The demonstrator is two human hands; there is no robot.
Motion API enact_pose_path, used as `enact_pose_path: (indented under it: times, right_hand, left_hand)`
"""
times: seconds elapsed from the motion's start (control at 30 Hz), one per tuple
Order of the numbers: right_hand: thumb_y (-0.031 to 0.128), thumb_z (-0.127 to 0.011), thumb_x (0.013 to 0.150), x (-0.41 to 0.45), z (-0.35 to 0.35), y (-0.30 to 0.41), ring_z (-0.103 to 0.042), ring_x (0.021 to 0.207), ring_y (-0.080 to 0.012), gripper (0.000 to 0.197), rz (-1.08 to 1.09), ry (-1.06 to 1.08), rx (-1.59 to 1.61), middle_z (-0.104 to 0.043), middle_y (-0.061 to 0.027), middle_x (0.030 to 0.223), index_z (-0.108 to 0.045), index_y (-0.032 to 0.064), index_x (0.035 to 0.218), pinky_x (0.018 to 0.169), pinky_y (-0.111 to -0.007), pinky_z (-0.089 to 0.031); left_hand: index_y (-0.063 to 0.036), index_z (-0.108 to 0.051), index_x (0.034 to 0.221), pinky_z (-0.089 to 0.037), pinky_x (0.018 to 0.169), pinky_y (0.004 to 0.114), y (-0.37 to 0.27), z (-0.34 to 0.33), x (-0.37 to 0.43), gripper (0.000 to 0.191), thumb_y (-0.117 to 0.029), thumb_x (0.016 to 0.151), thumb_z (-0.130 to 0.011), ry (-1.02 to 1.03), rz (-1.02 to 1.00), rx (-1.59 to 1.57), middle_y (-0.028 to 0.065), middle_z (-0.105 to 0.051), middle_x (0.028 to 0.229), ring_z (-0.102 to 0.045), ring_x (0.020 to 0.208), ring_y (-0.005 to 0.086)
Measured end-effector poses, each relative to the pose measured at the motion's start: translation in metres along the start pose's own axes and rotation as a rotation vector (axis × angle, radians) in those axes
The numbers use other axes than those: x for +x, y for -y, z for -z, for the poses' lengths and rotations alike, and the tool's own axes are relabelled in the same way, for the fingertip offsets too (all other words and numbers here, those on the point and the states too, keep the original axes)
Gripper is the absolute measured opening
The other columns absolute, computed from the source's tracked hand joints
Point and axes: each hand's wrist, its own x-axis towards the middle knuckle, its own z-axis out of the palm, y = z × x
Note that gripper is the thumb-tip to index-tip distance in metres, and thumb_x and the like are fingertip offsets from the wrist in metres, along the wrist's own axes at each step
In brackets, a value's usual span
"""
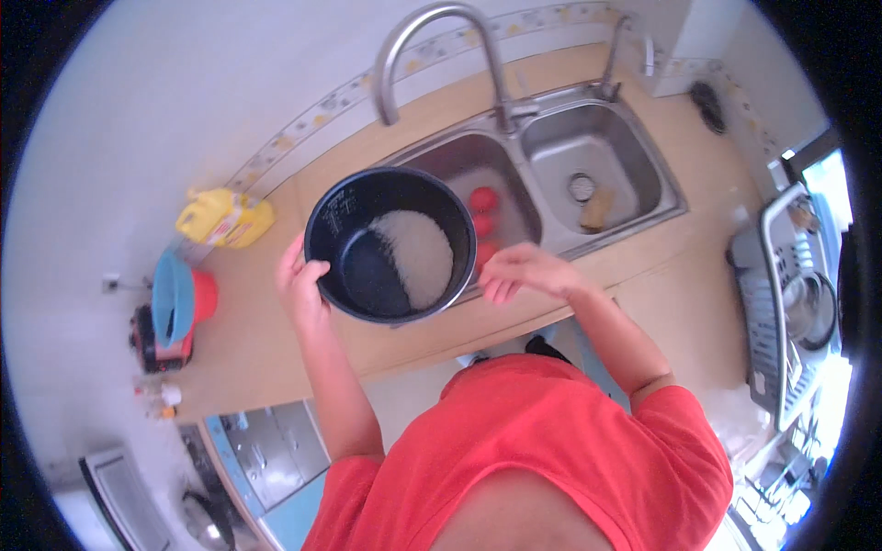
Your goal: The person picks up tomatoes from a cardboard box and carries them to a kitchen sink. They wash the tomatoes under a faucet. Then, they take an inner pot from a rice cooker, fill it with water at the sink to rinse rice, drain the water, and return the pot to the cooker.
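Observation:
My left hand (306,282) grips the left rim of a dark rice cooker inner pot (362,268), which is tilted above the counter and the left sink basin. White rice (417,262) lies in the pot's right half. To the right of the pot, my right hand (527,272) holds nothing; its fingers are bent and somewhat apart near the sink's front edge. Several red round items, possibly tomatoes (484,199), lie in the left basin (513,179), partly hidden by the pot and hand. A curved metal faucet (493,62) arches behind the pot.
The right basin (620,151) holds a brownish object (597,209) near its drain. A yellow jug (227,218) and a blue plastic bowl (172,299) stand at the counter's left. A grey dish rack (754,310) with dishes is at the right. A smaller tap (610,69) rises behind the sink.

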Motion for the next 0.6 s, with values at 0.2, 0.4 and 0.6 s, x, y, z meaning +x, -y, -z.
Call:
enact_pose_path:
  times: [0.2, 0.4, 0.6]
  right_hand:
    - [0.026, -0.054, 0.090, -0.077, 0.156, 0.019, -0.059, 0.088, -0.0131, 0.032, 0.225, -0.852, -0.181, -0.062, -0.0073, 0.099, -0.056, 0.0014, 0.110, 0.072, -0.026, -0.049]
    - [0.020, -0.057, 0.088, -0.068, 0.298, 0.015, -0.049, 0.112, -0.0222, 0.053, 0.482, -1.206, -0.488, -0.049, -0.0151, 0.125, -0.037, -0.0002, 0.132, 0.090, -0.032, -0.042]
    - [0.020, -0.054, 0.087, -0.023, 0.306, 0.068, -0.035, 0.127, -0.0338, 0.057, 0.347, -1.150, -0.724, -0.034, -0.0264, 0.136, -0.032, 0.0042, 0.137, 0.104, -0.035, -0.028]
  left_hand:
    - [0.0121, -0.046, 0.121, -0.053, 0.071, 0.029, 0.044, -0.083, -0.007, 0.063, 0.011, 0.058, -0.048, 0.208, 0.230, -0.132, 0.0180, -0.065, 0.093, -0.064, 0.078, 0.0210]
    - [0.0122, -0.047, 0.120, -0.051, 0.074, 0.026, 0.058, -0.227, -0.008, 0.061, 0.012, 0.060, -0.049, 0.342, 0.346, -0.227, 0.0150, -0.065, 0.095, -0.064, 0.081, 0.0194]
    - [0.0101, -0.050, 0.119, -0.047, 0.064, 0.022, 0.076, -0.324, 0.015, 0.056, 0.012, 0.063, -0.052, 0.479, 0.235, -0.168, 0.0092, -0.064, 0.081, -0.059, 0.067, 0.0123]
